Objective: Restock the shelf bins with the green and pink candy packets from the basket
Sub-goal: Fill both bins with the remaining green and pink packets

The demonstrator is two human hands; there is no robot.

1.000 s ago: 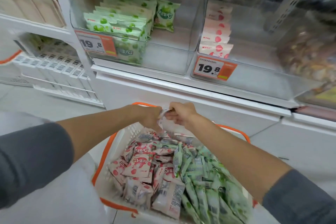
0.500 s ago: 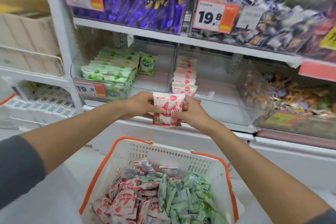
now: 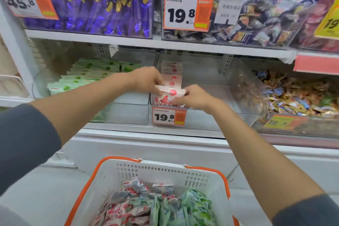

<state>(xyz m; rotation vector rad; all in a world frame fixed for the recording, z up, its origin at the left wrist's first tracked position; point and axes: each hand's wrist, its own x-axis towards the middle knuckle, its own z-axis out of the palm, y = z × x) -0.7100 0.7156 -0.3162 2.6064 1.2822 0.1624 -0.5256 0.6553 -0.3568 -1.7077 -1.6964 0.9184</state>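
Both hands hold one pink candy packet (image 3: 169, 95) at the front left corner of the clear bin (image 3: 211, 115) that holds a row of pink packets (image 3: 172, 75). My left hand (image 3: 148, 80) pinches its left top edge and my right hand (image 3: 194, 97) grips its right side. The neighbouring clear bin on the left (image 3: 126, 113) holds rows of green packets (image 3: 82, 77). Below, the white basket with an orange rim (image 3: 165, 170) carries pink packets (image 3: 124, 213) on its left and green packets (image 3: 187, 209) on its right.
An orange 19.8 price tag (image 3: 168, 117) hangs on the pink bin's front. The shelf above carries purple packets (image 3: 95, 5) and mixed wrapped sweets (image 3: 247, 14). A bin of brown and gold sweets (image 3: 293, 95) stands to the right. A white cabinet front (image 3: 156, 150) runs below the shelf.
Both hands lifted a pink packet out of the basket and carried it up and forward to the front of the pink bin. The view tilted up from the basket to the shelves.
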